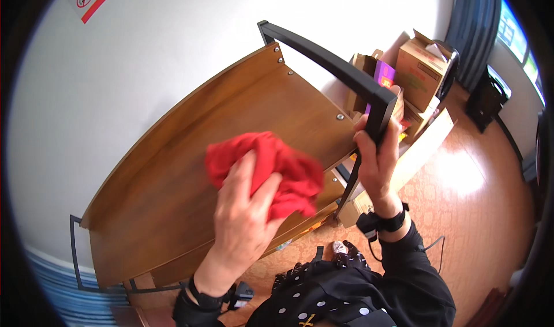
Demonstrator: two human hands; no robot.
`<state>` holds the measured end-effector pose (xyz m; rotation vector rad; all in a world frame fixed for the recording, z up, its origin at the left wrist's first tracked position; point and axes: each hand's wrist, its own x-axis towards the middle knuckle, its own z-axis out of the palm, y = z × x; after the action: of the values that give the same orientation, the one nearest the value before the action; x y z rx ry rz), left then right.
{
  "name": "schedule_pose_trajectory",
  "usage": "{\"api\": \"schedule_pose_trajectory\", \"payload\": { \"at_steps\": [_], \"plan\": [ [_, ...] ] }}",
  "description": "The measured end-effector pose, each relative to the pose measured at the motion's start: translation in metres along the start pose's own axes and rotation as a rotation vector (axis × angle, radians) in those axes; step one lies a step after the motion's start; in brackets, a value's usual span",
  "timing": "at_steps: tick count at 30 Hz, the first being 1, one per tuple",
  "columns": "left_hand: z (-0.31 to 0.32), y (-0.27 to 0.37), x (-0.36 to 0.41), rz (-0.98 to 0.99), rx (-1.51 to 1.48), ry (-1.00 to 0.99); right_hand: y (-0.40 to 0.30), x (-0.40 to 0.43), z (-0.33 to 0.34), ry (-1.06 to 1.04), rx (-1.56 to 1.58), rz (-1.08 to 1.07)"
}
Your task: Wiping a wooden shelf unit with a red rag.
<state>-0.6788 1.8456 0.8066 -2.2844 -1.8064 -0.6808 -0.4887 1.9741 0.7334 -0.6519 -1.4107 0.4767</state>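
My left hand grips a bunched red cloth over the brown wooden top shelf of a metal-framed rack. Cloth and fingers are slightly blurred, and whether the cloth touches the board cannot be made out. At the rack's right end, my right hand is wrapped around the corner of the black metal frame. Bolts fasten the board along that end. A lower wooden shelf shows partly beneath the top one.
Cardboard boxes and a purple package stand beyond the rack's right end, against the white wall. A black bin-like object is by the blue curtain. Patterned floor lies to the right; a cable shows near my right arm.
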Motion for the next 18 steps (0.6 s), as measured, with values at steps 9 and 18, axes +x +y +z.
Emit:
{"api": "schedule_pose_trajectory", "payload": {
  "at_steps": [9, 18],
  "plan": [
    [0.039, 0.001, 0.123, 0.22, -0.041, -0.229, 0.005, 0.006, -0.009, -0.13, 0.085, -0.097],
    [0.044, -0.054, 0.164, 0.012, 0.148, -0.228, 0.007, 0.006, -0.007, -0.109, 0.055, -0.094]
  ]
}}
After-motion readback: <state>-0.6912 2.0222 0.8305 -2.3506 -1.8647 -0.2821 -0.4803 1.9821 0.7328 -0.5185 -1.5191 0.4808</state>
